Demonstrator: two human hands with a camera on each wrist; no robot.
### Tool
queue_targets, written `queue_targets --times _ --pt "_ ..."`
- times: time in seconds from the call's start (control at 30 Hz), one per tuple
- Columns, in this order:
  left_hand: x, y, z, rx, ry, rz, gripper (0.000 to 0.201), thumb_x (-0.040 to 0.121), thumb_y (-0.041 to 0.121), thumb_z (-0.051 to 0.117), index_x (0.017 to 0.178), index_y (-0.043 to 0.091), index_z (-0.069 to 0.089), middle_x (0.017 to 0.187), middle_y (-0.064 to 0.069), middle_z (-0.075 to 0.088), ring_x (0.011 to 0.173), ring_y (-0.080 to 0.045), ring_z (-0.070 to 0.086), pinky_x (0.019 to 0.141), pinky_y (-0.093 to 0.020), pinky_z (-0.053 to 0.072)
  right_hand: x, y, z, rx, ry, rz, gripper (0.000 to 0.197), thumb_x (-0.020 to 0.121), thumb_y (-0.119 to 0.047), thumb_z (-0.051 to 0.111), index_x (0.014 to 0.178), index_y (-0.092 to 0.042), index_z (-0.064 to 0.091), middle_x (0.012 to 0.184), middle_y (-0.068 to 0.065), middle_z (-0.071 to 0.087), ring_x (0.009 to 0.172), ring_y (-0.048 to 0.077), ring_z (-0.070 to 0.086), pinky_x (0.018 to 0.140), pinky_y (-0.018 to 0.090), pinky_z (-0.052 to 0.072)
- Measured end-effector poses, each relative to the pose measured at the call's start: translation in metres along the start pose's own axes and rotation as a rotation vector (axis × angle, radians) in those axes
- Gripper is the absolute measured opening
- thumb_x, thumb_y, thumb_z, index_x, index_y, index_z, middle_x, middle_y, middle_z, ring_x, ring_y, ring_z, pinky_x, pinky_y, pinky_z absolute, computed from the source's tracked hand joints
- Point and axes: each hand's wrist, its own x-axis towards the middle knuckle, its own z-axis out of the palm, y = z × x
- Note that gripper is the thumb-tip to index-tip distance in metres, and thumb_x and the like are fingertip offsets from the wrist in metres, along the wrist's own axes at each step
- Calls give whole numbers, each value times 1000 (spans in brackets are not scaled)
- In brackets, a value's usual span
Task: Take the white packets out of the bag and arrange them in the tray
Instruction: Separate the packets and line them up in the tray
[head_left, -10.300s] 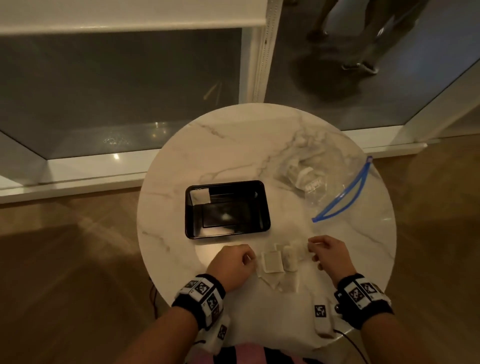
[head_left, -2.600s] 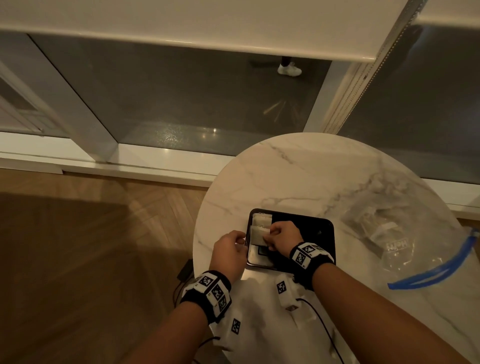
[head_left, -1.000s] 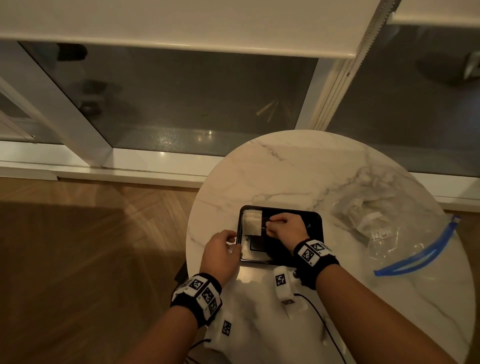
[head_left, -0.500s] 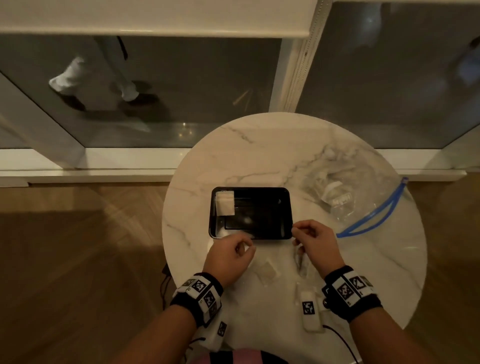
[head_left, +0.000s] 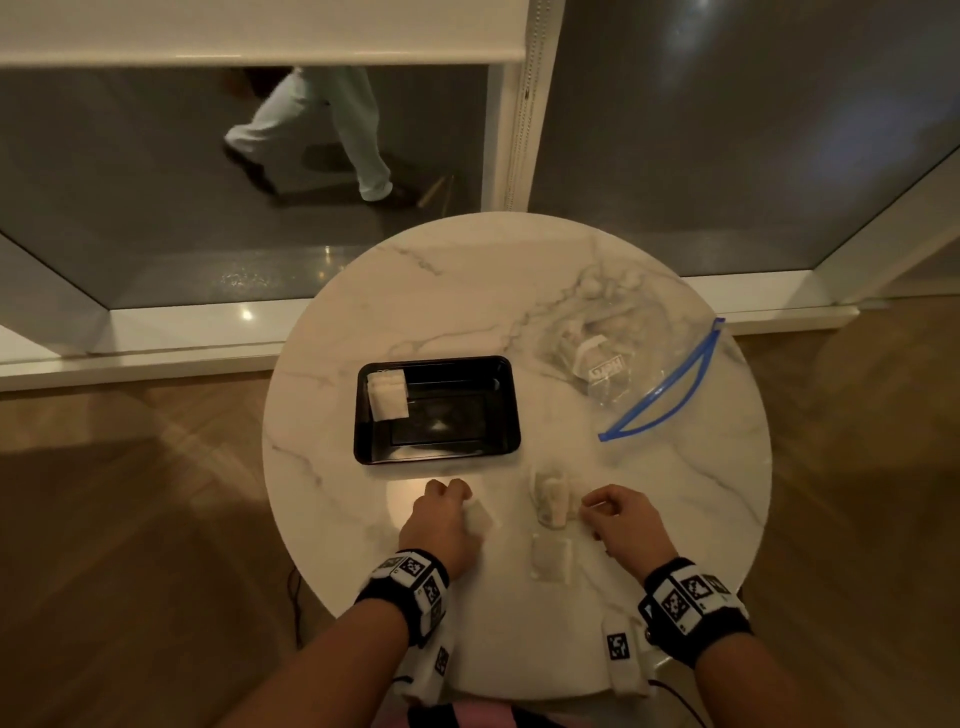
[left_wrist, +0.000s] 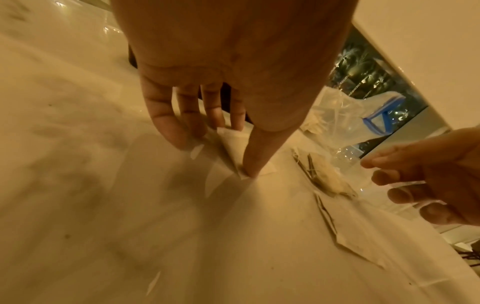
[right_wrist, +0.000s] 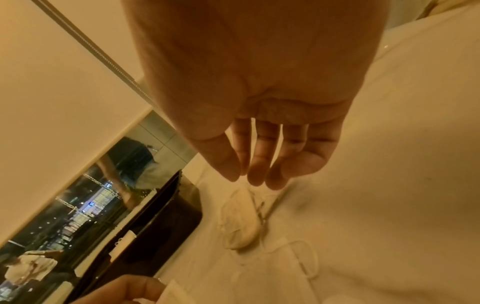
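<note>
The black tray (head_left: 498, 447) sits mid-table with a white packet (head_left: 387, 396) in its far-left corner. The clear bag (head_left: 631, 358) with a blue zip lies to the right, more packets inside. Near the front edge my left hand (head_left: 444, 512) pinches a loose white packet (head_left: 479, 519); in the left wrist view the thumb and fingers of the left hand (left_wrist: 221, 156) close on that packet (left_wrist: 231, 142). My right hand (head_left: 602, 512) hovers with relaxed fingers, holding nothing, beside two more packets (head_left: 553, 496) (head_left: 550, 564). In the right wrist view the right hand (right_wrist: 254, 179) hangs just above a packet (right_wrist: 241, 222).
The round marble table (head_left: 467, 291) stands against a glass wall; a person (head_left: 322, 124) walks past outside. Wooden floor surrounds the table. Cables and sensor tags hang at the near edge by my wrists.
One second ago my right hand was in the tray at the packet. Both hands have since pulled back to the loose packets near the front edge, and the left hand has taken hold of one.
</note>
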Motion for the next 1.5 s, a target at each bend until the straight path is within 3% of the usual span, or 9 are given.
queue_targets --times 0.2,0.3,0.47,0.63,0.8,0.9,1.07,1.2,1.5 --pt "1 -6 2 -51 -3 -23 33 80 32 71 109 29 55 119 2 43 110 -20 48 92 -35 50 -1 14 -1 -71 -26 48 7 77 -21 73 79 -26 71 73 -2 72 75 19 69 73 40 59" --pt "-1 -12 -1 -114 1 -61 19 79 35 71 89 29 55 107 7 44 98 -15 49 87 -32 50 -2 10 2 -84 -25 25 9 77 -17 72 79 -26 70 72 -2 72 73 18 68 75 39 59" --pt "-2 -23 -6 -215 23 -70 23 80 43 69 75 26 55 97 9 46 83 -12 54 79 -27 50 -2 -3 10 -105 -24 -16 9 78 -17 72 79 -25 70 72 -2 72 74 17 68 78 34 57" --pt "-4 -31 -15 -290 15 -109 17 82 30 70 80 21 55 91 2 60 78 -13 55 68 -25 47 -5 -16 19 -127 -14 -62 14 78 -12 69 78 -26 70 71 -4 70 73 16 67 72 29 55" --pt "-8 -45 -26 -378 -22 -125 22 80 25 74 91 21 55 84 7 60 71 -6 52 60 -17 40 -12 -38 30 -124 -51 -149 12 82 -11 69 85 -22 71 73 -6 67 71 10 62 60 14 42" --pt "-11 -48 -35 -396 -40 -25 22 80 26 78 89 23 59 85 9 57 73 -5 51 61 -11 37 -14 -54 43 -46 -129 -177 7 84 -21 73 89 -25 71 80 -2 69 75 14 66 66 23 53" --pt "-23 -43 -52 -858 -147 79 31 79 20 83 101 7 65 84 -6 69 70 -13 61 62 -26 49 -25 -91 73 93 -418 -250 15 88 -26 73 102 -23 71 90 4 71 78 15 67 60 23 54" --pt "-27 -40 -71 -1001 -49 54 28 79 23 84 101 13 68 88 -7 73 74 -12 65 61 -25 51 -27 -111 89 153 -426 -331 6 89 -13 72 87 -18 72 70 -3 67 67 10 62 59 23 52" --pt "-23 -50 -104 -1097 179 51 11 91 14 70 92 3 67 74 -10 67 64 -11 60 54 -21 48 -23 -145 105 187 -378 -382 4 91 -13 69 94 -11 71 74 6 69 63 10 64 58 24 54"
